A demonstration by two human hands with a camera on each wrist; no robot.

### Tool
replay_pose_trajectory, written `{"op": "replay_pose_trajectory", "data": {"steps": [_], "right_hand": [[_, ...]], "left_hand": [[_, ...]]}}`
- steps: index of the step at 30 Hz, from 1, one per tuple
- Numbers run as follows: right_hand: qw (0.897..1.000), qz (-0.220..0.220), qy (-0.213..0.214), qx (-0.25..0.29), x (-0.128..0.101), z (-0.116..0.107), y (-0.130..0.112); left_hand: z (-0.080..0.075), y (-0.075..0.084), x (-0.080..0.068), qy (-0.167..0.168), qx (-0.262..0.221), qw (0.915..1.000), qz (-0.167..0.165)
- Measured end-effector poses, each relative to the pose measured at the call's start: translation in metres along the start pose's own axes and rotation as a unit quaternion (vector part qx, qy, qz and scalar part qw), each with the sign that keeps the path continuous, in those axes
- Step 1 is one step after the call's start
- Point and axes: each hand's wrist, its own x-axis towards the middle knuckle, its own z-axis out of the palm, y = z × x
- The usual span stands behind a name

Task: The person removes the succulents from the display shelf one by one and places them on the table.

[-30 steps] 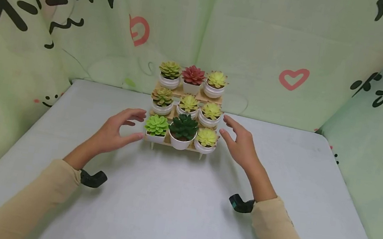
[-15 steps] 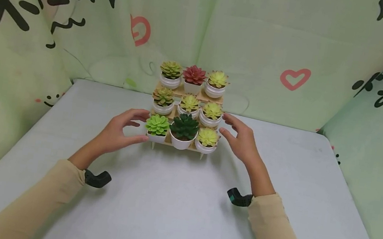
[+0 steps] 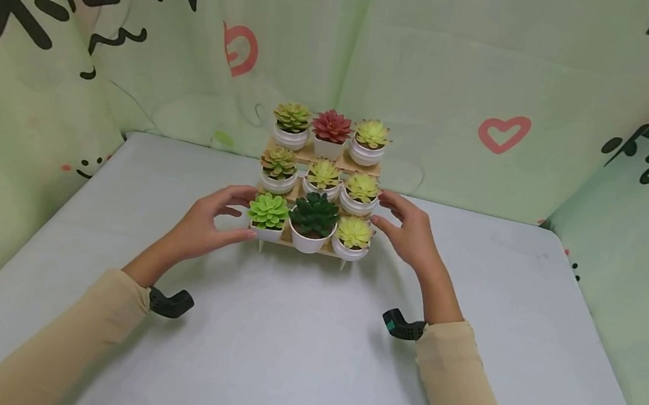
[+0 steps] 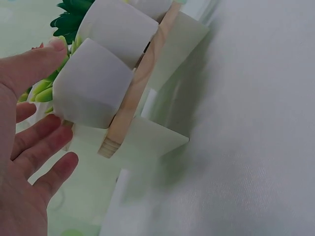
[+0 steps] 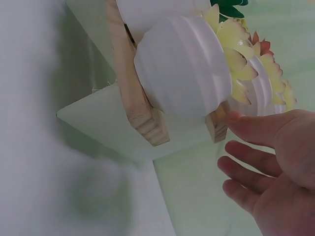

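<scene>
Both arms wear long, plain tan sleeves ending at the wrists, each wrist carrying a small black strapped-on camera mount, hands bare.

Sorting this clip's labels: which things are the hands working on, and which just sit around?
In hand:
left hand
right hand
wooden stepped stand
bright green succulent pot
front yellow succulent pot

Just around:
dark green succulent pot
red succulent pot
grey table
printed green curtain
</scene>
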Motion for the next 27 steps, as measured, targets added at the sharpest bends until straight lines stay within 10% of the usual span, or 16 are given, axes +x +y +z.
{"op": "replay_pose_trajectory", "data": {"steps": [27], "right_hand": [[0.998,0.016,-0.044,0.052,0.011,-0.003,-0.002]], "left_hand": [[0.012,-0.004,0.004,0.008,-0.018,0.9998,-0.008]]}}
